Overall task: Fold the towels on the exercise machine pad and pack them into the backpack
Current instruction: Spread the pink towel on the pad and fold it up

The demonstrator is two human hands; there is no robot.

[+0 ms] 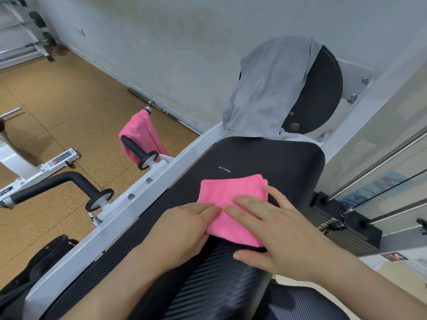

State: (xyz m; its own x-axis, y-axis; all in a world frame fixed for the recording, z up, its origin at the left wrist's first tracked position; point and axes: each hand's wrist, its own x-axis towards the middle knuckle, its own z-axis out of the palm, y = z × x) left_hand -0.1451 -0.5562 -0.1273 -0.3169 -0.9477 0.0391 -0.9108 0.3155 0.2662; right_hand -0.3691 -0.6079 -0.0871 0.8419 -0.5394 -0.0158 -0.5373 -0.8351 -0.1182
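A folded pink towel (227, 197) lies on the black exercise machine pad (277, 162). My left hand (184, 229) rests flat at the towel's near left edge, its fingers straight on the cloth. My right hand (272, 229) lies flat across the towel's near right part, fingers spread and pressing down. A grey towel (265, 88) hangs over the round black pad at the far end. Another pink towel (141, 132) is draped over a black handle at the left. The black backpack (34, 273) sits on the floor at the lower left, partly hidden by the white frame.
The white machine frame (129, 204) runs diagonally along the pad's left side, with black handles (69, 181) sticking out. A weight stack and cables (342, 218) stand to the right. Brown floor and a dumbbell rack (34, 26) lie at the far left.
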